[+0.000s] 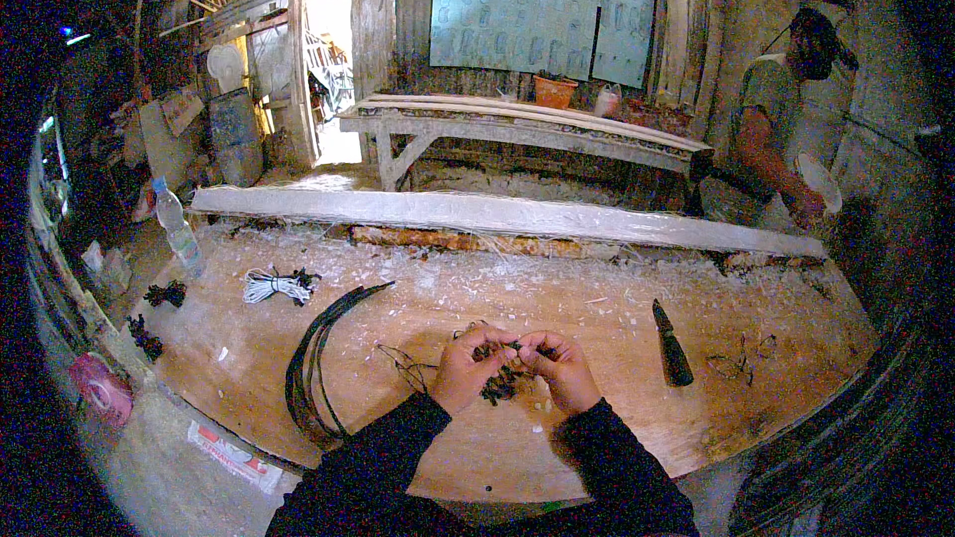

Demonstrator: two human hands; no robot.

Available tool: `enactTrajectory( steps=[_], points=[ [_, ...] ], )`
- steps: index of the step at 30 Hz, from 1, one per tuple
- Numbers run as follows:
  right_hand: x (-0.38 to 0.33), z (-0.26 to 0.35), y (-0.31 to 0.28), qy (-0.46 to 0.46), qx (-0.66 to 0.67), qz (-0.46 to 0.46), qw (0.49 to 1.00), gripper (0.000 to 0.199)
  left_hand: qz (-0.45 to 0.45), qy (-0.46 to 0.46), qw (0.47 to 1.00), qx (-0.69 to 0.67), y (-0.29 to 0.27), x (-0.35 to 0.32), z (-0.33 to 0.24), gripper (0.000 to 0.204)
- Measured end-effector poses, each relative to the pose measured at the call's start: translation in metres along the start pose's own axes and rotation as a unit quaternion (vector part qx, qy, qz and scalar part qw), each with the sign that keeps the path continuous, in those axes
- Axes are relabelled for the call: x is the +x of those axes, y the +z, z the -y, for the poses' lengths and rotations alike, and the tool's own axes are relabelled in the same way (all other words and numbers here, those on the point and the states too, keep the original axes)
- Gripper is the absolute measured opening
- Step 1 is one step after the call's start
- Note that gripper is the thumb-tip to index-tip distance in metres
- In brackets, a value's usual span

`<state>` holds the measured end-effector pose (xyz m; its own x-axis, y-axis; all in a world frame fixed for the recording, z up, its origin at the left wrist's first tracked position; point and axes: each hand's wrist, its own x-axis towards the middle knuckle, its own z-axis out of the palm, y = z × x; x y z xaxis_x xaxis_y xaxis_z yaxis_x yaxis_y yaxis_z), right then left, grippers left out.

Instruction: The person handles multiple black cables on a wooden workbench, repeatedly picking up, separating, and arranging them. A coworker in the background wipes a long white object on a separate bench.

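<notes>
Both of my hands meet over the middle of the wooden table, fingertips close together. My left hand [466, 366] pinches a dark, knotted bundle of thin cord [500, 385], and my right hand [563, 370] pinches it from the other side. The bundle's lower part hangs or lies below the fingers; its upper part is hidden behind them. Thin dark loops of wire or cord [406, 368] lie beside the left hand. Farther left curves a set of long black strips [303, 368]. To the right of my hands lies a dark, tapered, blade-like object [672, 346].
A bundle of white cord with black ends [274, 286], dark clumps [164, 293] and a clear plastic bottle [177, 227] are at the left. Thin loops [734, 363] lie right. A pale beam [497, 212] borders the table's far edge. A person [771, 119] is at the back right.
</notes>
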<state>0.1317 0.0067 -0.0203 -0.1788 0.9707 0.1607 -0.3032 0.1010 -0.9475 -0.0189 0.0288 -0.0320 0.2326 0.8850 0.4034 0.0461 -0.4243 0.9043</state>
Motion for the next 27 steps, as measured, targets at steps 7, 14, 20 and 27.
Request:
enactTrajectory(
  steps=[7, 14, 20, 27],
  points=[
    [0.000, -0.001, 0.001, -0.020, -0.052, -0.012, 0.998, 0.005, 0.053, -0.116, 0.989, -0.071, -0.004, 0.001, 0.002, 0.017],
    [-0.001, 0.000, -0.002, -0.029, -0.040, 0.005, 0.999, 0.011, 0.099, -0.070, 0.989, -0.087, -0.007, 0.004, 0.007, 0.018],
    [0.003, -0.005, -0.001, -0.066, -0.048, 0.004, 0.997, 0.021, 0.109, -0.061, 0.989, -0.086, -0.007, 0.006, 0.012, 0.016],
    [0.002, -0.003, 0.001, -0.044, -0.059, 0.010, 0.997, 0.024, 0.086, -0.133, 0.966, -0.203, -0.006, 0.005, 0.018, 0.010]
  ],
)
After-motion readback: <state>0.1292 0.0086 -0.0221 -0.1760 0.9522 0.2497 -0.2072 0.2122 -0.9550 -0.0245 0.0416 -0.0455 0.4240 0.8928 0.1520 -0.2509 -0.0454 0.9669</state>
